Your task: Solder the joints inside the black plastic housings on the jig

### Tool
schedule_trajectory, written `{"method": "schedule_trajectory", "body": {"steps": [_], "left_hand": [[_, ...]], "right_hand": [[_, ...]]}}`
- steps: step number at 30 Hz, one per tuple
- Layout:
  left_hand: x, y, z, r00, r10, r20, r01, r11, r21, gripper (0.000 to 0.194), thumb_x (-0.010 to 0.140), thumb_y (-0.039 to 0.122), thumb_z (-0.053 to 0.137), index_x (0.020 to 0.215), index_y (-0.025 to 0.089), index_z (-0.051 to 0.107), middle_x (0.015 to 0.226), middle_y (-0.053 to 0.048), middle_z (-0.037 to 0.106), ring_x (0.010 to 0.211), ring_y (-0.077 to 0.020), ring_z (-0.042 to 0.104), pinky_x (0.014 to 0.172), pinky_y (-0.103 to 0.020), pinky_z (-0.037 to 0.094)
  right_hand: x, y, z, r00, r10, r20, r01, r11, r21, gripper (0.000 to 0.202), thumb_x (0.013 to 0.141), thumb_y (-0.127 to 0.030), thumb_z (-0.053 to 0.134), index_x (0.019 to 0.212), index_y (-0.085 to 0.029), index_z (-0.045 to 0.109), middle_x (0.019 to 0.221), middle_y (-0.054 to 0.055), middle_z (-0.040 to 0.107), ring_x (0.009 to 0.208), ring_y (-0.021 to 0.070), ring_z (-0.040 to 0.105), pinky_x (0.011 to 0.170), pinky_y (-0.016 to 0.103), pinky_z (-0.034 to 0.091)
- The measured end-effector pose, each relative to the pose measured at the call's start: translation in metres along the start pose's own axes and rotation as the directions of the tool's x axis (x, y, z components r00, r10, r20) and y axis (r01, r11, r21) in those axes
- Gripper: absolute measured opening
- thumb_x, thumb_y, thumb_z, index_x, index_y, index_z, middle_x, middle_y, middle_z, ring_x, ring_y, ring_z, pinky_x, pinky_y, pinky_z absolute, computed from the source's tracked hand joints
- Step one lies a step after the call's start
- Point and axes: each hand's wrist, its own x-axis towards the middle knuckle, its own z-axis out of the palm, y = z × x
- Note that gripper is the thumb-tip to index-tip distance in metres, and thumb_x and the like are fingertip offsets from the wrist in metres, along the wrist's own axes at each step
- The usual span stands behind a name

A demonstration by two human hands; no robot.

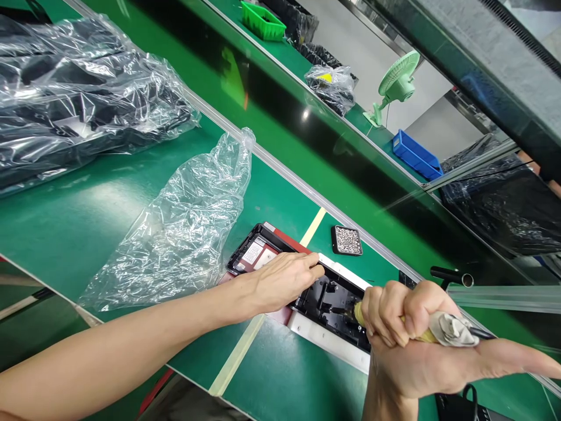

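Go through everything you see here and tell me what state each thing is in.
Left hand: on the black housing
Right hand: closed around the tool
Tool: held, pointing into the housing
Black housing: open, inside exposed
Small tray: uncovered, holding many small pieces
Loose clear bag: crumpled
Fan: on or off, cannot tell

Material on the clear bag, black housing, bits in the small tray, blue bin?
Bag: thin, glossy plastic film; see-through, crinkled.
Housing: probably molded plastic, semi-gloss black, going by the ribs and posts inside; coated metal not ruled out.
Bits: likely bright metal; silvery glints, too small to tell more.
Blue bin: looks like molded plastic; even colour, smooth walls.
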Motion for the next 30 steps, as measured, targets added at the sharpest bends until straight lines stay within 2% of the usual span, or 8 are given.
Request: {"method": "schedule_trajectory", "body": {"steps": [6, 13, 21, 25, 30], "left_hand": [[-0.001, -0.001, 0.001, 1.0, 0.006, -0.015, -0.006, 1.0, 0.002, 0.025, 0.089, -0.004, 0.037, 0.089, 0.018, 0.048, 0.088, -0.002, 0.048, 0.061, -0.0145, 0.034, 0.055, -0.033, 0.021], [-0.001, 0.0, 0.0, 1.0, -0.004, 0.007, 0.004, 1.0, 0.003, 0.024, 0.088, -0.004, 0.039, 0.088, 0.018, 0.049, 0.088, -0.002, 0.046, 0.061, -0.015, 0.032, 0.054, -0.033, 0.02], [0.001, -0.001, -0.001, 1.0, 0.002, 0.007, -0.002, 1.0, 0.001, 0.025, 0.089, -0.003, 0.038, 0.089, 0.018, 0.05, 0.087, -0.002, 0.046, 0.06, -0.0153, 0.032, 0.053, -0.034, 0.02], [0.001, 0.0, -0.002, 1.0, 0.001, 0.015, -0.001, 1.0, 0.003, 0.026, 0.088, -0.004, 0.037, 0.089, 0.018, 0.051, 0.088, -0.002, 0.048, 0.06, -0.0155, 0.034, 0.054, -0.034, 0.022], [0.0, 0.001, -0.004, 1.0, -0.002, 0.022, 0.002, 1.0, 0.017, 0.027, 0.087, -0.005, 0.038, 0.09, 0.017, 0.053, 0.088, -0.003, 0.049, 0.06, -0.0151, 0.035, 0.053, -0.034, 0.022]], "right_hand": [[0.002, 0.001, 0.004, 0.999, -0.05, -0.007, 0.05, 0.999, -0.019, 0.078, 0.075, -0.093, 0.026, 0.059, -0.02, 0.047, 0.044, -0.008, 0.035, 0.036, 0.0062, 0.027, 0.036, 0.022, 0.024], [0.003, 0.001, 0.006, 1.0, -0.031, -0.006, 0.031, 0.999, -0.012, 0.079, 0.073, -0.095, 0.027, 0.058, -0.02, 0.045, 0.044, -0.008, 0.033, 0.035, 0.0055, 0.026, 0.035, 0.021, 0.023], [0.003, -0.001, 0.001, 0.999, -0.034, 0.028, 0.036, 0.998, -0.047, 0.076, 0.077, -0.092, 0.032, 0.06, -0.02, 0.048, 0.045, -0.007, 0.038, 0.036, 0.007, 0.03, 0.037, 0.023, 0.03], [0.002, -0.001, 0.002, 0.999, -0.027, 0.025, 0.029, 0.998, -0.052, 0.075, 0.075, -0.092, 0.033, 0.059, -0.021, 0.047, 0.045, -0.007, 0.037, 0.036, 0.0079, 0.029, 0.037, 0.024, 0.028], [0.0, -0.005, 0.012, 0.995, -0.036, -0.094, 0.027, 0.996, -0.086, 0.077, 0.084, -0.088, 0.022, 0.057, -0.02, 0.047, 0.043, -0.006, 0.034, 0.036, 0.0077, 0.026, 0.038, 0.023, 0.026]]}}
